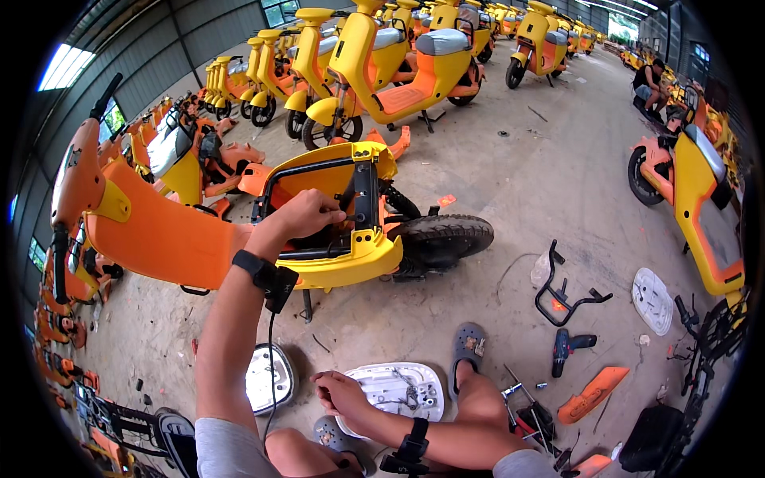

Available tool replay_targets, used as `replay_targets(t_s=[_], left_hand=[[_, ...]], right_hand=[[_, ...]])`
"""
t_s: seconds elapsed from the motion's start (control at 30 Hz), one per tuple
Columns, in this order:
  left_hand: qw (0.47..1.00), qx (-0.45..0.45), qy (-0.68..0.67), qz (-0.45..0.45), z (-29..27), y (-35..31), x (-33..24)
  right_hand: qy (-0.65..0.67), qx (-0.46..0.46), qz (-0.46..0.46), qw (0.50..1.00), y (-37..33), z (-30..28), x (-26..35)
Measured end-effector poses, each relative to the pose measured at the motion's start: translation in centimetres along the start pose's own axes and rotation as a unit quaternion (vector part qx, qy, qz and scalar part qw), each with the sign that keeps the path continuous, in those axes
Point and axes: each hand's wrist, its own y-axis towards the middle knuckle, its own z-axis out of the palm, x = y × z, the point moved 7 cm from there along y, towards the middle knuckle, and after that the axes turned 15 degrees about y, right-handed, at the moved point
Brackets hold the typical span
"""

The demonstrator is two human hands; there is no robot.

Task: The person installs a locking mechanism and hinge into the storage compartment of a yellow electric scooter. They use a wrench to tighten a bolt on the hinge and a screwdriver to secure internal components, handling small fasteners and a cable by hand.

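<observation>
In front of me stands an orange and yellow electric scooter (163, 227) with its seat off and the black frame under it bare. My left hand (307, 213) reaches over the open seat bay, fingers pinched at the black crossbar (364, 195) near the rear wheel (446, 237). Whatever is between those fingertips is too small to make out. Lower down, my right hand (341, 392) hangs above a white plastic panel (422, 382) on the floor. Its fingers are curled together, and I cannot make out anything in them.
A cordless drill (564, 350), a black tubular rack (550, 291) and an orange panel (594, 394) lie to my right. Another white part (267, 378) lies left of my right hand. Rows of yellow scooters (438, 60) stand behind; a person (652, 86) sits far right.
</observation>
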Motion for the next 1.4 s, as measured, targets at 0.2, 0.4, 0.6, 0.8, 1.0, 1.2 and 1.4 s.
replay_targets(t_s=[0.2,0.4,0.6,0.8,1.0,1.2,1.4], left_hand=[[0.998,0.005,-0.038,-0.051,0.7,-0.2,0.6],[0.995,0.043,-0.041,-0.082,0.4,-0.3,1.0],[0.979,-0.021,-0.147,-0.143,2.4,-2.9,-0.3],[0.97,0.004,-0.177,-0.164,3.6,-3.3,-4.3],[0.837,0.037,-0.495,-0.23,6.5,-3.4,-5.8],[0.841,0.107,-0.478,-0.23,6.7,-3.6,-6.9],[0.85,0.118,-0.481,-0.177,6.8,-4.8,-7.7]], right_hand=[[0.005,0.01,-0.05,0.999,1.3,0.2,2.3],[-0.028,0.0,-0.246,0.969,-0.7,1.1,8.8],[-0.034,-0.074,-0.466,0.881,-3.7,-0.3,14.3],[-0.052,-0.099,-0.479,0.87,-3.8,-1.3,14.9],[0.033,-0.109,-0.414,0.903,-2.9,-1.7,13.8],[0.057,-0.119,-0.353,0.926,-2.6,-1.7,13.4],[0.063,-0.109,-0.321,0.939,-1.8,-1.8,12.9]])
